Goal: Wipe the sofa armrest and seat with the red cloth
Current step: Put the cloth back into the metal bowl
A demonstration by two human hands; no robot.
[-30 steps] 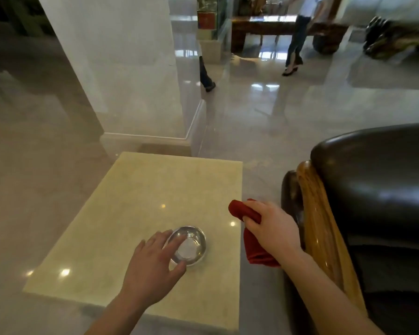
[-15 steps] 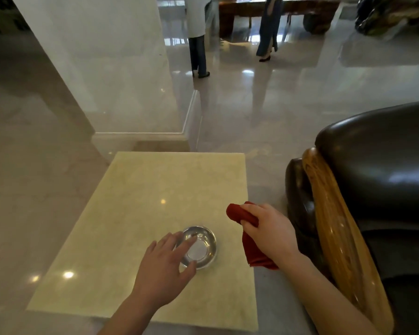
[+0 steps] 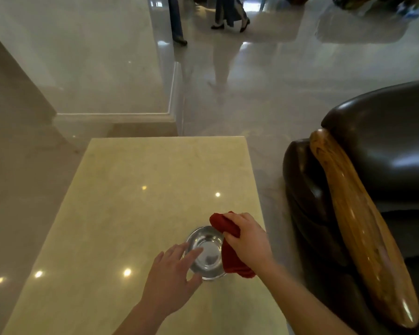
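My right hand (image 3: pixel 248 240) is shut on the red cloth (image 3: pixel 230 252), which hangs bunched over the right rim of a small steel bowl (image 3: pixel 205 252). My left hand (image 3: pixel 173 276) rests with spread fingers on the bowl's left rim, steadying it. The bowl stands on a beige marble table (image 3: pixel 136 209). To the right is the dark leather sofa (image 3: pixel 385 146) with its long polished wooden armrest (image 3: pixel 358 223); the seat is mostly out of view.
A narrow strip of glossy floor separates the table from the sofa. A large white pillar base (image 3: pixel 111 114) stands beyond the table. Two people's legs (image 3: pixel 228 13) are visible far back on the shiny floor.
My right hand has carried the red cloth left, from beside the table edge to over the bowl's right rim. My left hand stays on the bowl. The view tilted downward.
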